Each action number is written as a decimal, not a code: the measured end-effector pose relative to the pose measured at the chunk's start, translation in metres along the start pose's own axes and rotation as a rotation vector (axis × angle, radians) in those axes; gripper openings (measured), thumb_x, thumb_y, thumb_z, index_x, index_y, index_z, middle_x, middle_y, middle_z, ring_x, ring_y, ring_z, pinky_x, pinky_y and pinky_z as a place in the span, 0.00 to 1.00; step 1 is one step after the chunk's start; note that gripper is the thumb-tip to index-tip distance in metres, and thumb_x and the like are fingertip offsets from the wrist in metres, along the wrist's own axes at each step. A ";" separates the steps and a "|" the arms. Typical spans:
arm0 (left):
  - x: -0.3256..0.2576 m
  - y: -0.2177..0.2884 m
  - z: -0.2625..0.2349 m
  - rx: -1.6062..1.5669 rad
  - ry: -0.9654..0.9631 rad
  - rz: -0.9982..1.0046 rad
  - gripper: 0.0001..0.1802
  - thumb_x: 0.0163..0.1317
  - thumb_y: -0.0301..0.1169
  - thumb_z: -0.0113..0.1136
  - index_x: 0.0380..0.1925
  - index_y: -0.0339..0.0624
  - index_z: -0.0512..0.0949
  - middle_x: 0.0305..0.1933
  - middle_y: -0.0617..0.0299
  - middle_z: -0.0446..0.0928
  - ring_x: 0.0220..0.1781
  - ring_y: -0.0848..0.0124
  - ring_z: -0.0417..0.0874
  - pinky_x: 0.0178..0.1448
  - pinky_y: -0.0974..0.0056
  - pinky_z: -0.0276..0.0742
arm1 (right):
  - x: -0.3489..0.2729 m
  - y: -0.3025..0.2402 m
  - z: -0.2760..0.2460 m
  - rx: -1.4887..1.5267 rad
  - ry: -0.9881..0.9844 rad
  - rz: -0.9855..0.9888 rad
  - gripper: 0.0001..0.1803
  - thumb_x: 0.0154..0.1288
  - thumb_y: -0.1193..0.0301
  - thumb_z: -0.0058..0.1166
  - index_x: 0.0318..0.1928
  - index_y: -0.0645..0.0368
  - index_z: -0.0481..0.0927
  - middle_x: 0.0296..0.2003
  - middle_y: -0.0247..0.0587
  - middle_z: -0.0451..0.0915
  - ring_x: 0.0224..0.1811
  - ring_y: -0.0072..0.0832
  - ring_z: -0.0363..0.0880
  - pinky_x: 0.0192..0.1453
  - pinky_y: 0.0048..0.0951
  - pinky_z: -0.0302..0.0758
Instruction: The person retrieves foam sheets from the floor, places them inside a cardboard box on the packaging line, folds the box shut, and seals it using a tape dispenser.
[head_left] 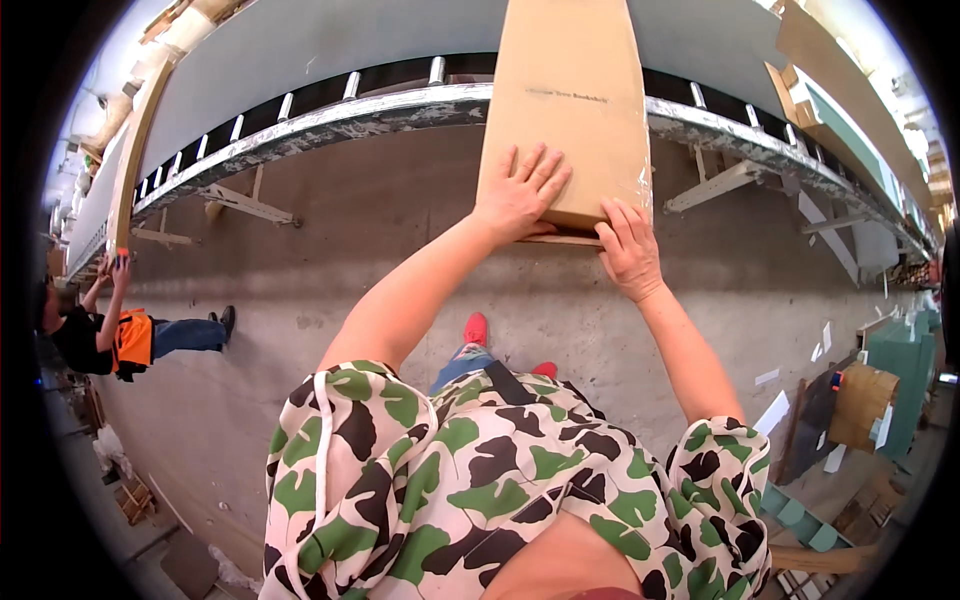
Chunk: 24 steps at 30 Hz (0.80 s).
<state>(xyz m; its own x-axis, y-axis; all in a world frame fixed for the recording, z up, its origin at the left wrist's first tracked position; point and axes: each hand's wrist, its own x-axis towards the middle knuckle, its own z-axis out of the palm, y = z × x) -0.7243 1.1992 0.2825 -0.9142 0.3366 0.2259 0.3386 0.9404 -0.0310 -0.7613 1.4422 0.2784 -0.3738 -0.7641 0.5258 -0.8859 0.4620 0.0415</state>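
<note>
A long flat brown cardboard box (570,100) lies across a roller conveyor (400,108), its near end jutting out over the concrete floor toward me. My left hand (518,192) lies flat on top of the box's near end, fingers spread. My right hand (628,250) grips the box's near right corner, fingers on top and curled around the edge. A thin wooden strip shows under that end of the box.
Another person (120,335) in an orange vest stands at the conveyor far to the left. Metal brackets (245,205) hold up the conveyor. Green crates, cardboard and paper scraps (850,400) lie on the floor at right. More boxes sit beyond the conveyor.
</note>
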 end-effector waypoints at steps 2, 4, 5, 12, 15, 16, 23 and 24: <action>-0.005 -0.006 0.005 -0.115 0.096 0.027 0.53 0.47 0.56 0.66 0.68 0.41 0.57 0.72 0.51 0.57 0.75 0.54 0.53 0.75 0.44 0.44 | 0.012 0.000 -0.004 0.035 -0.035 -0.006 0.22 0.45 0.73 0.62 0.44 0.56 0.73 0.54 0.44 0.73 0.58 0.40 0.69 0.63 0.40 0.65; -0.009 -0.020 0.012 -0.163 0.158 0.033 0.54 0.46 0.56 0.67 0.68 0.38 0.57 0.72 0.49 0.57 0.75 0.54 0.52 0.75 0.45 0.45 | 0.024 0.002 -0.005 0.250 -0.097 0.205 0.29 0.36 0.74 0.68 0.44 0.56 0.73 0.50 0.43 0.73 0.54 0.42 0.70 0.61 0.40 0.67; -0.005 -0.029 -0.010 -0.122 0.030 0.160 0.54 0.46 0.56 0.67 0.67 0.36 0.57 0.72 0.47 0.56 0.75 0.53 0.52 0.75 0.46 0.45 | 0.027 0.003 -0.007 0.232 -0.106 0.223 0.29 0.36 0.74 0.68 0.44 0.56 0.73 0.50 0.43 0.73 0.54 0.42 0.70 0.61 0.40 0.67; 0.012 -0.044 -0.002 -0.099 -0.065 0.272 0.55 0.46 0.56 0.66 0.67 0.33 0.57 0.72 0.43 0.54 0.75 0.49 0.51 0.76 0.46 0.44 | 0.091 0.030 -0.031 0.339 -0.510 0.507 0.32 0.46 0.69 0.69 0.54 0.58 0.72 0.54 0.46 0.72 0.57 0.43 0.68 0.63 0.40 0.65; 0.018 -0.048 0.003 -0.118 -0.082 0.244 0.54 0.47 0.55 0.66 0.67 0.33 0.57 0.73 0.42 0.53 0.76 0.49 0.50 0.76 0.45 0.42 | 0.152 0.036 -0.047 0.246 0.031 0.461 0.28 0.64 0.68 0.57 0.63 0.61 0.67 0.60 0.50 0.69 0.62 0.44 0.66 0.67 0.38 0.62; 0.022 -0.048 0.003 -0.135 -0.076 0.241 0.53 0.47 0.54 0.66 0.67 0.33 0.57 0.73 0.42 0.53 0.76 0.49 0.50 0.76 0.45 0.42 | 0.173 0.036 -0.058 0.161 0.198 0.460 0.25 0.68 0.73 0.49 0.64 0.64 0.65 0.62 0.51 0.68 0.64 0.44 0.64 0.67 0.38 0.62; 0.046 -0.042 0.015 -0.146 0.041 0.261 0.41 0.54 0.42 0.54 0.65 0.29 0.60 0.71 0.40 0.56 0.74 0.49 0.55 0.74 0.40 0.44 | 0.102 0.060 0.068 0.021 -0.031 0.455 0.20 0.66 0.71 0.47 0.57 0.65 0.72 0.60 0.56 0.68 0.65 0.53 0.62 0.69 0.48 0.59; 0.040 -0.045 0.012 -0.156 0.061 0.240 0.39 0.54 0.41 0.52 0.64 0.30 0.61 0.70 0.41 0.58 0.74 0.49 0.56 0.74 0.40 0.45 | 0.124 0.069 0.069 0.036 -0.015 0.431 0.20 0.66 0.71 0.47 0.57 0.65 0.72 0.60 0.56 0.68 0.65 0.53 0.62 0.69 0.48 0.59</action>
<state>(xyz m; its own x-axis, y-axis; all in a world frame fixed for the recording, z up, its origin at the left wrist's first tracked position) -0.7792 1.1705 0.2811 -0.7902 0.5408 0.2884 0.5782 0.8138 0.0581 -0.8876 1.3484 0.2872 -0.7152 -0.5117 0.4761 -0.6571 0.7243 -0.2087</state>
